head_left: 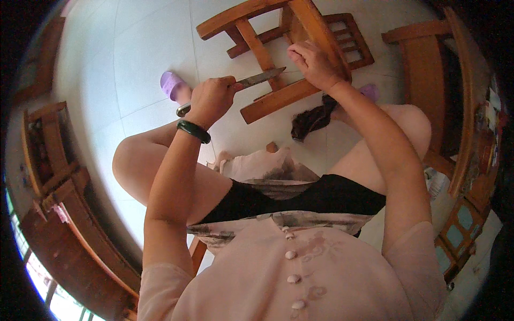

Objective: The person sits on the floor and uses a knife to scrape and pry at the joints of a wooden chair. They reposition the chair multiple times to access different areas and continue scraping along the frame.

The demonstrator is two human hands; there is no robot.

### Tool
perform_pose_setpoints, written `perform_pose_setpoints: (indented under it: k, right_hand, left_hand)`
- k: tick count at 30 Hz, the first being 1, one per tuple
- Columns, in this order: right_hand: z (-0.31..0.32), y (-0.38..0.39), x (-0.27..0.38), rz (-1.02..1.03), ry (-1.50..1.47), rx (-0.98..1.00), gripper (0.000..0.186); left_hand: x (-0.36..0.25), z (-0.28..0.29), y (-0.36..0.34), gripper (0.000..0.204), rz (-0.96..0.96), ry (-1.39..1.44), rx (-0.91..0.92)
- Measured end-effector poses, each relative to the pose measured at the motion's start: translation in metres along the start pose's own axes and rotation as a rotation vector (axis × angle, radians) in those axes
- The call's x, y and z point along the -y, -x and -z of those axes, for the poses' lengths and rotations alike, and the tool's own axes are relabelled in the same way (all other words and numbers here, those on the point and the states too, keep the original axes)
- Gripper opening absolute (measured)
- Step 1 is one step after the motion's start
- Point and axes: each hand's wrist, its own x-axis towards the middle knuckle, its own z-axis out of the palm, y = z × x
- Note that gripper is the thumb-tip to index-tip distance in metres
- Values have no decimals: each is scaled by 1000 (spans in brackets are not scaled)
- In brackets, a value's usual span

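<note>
My left hand (211, 96) is closed round a knife (259, 77), its blade pointing right across a rung of a wooden chair (255, 108) that lies tipped over on the floor. My right hand (310, 64) is at the chair, right of the blade tip, with its fingers curled; what they hold, if anything, is hidden. A crumpled dark brown cloth (305, 123) lies below the chair, between my bent legs.
A purple slipper (169, 83) is on my left foot, another (369, 91) shows at the right behind my arm. Wooden furniture stands along the left (77, 230) and right (428, 85) sides. Pale tiled floor (144, 48) lies around the chair.
</note>
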Motion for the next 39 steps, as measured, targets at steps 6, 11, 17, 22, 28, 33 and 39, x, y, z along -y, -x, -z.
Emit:
perform_pose_setpoints:
  k: [6, 11, 17, 22, 28, 33, 39]
  right_hand:
    - [-2, 1, -4, 45, 12, 127, 18]
    - [-6, 2, -3, 98, 93, 146, 16]
    - [-7, 2, 1, 105, 123, 179, 17]
    - [-5, 2, 3, 99, 150, 240, 17]
    - [-7, 2, 2, 120, 177, 178, 16]
    - [-5, 1, 0, 97, 189, 195, 15]
    - [1, 2, 4, 91, 208, 275, 16]
  left_hand:
    - [8, -7, -2, 30, 55, 107, -82]
    - [20, -12, -6, 30, 16, 149, -100]
    - [21, -11, -6, 28, -10, 125, -71]
    - [10, 0, -5, 34, -15, 70, -55]
    - [-2, 6, -8, 41, 13, -30, -175]
    - [-6, 7, -12, 41, -19, -79, -215]
    - [-2, 7, -12, 42, -41, -74, -196]
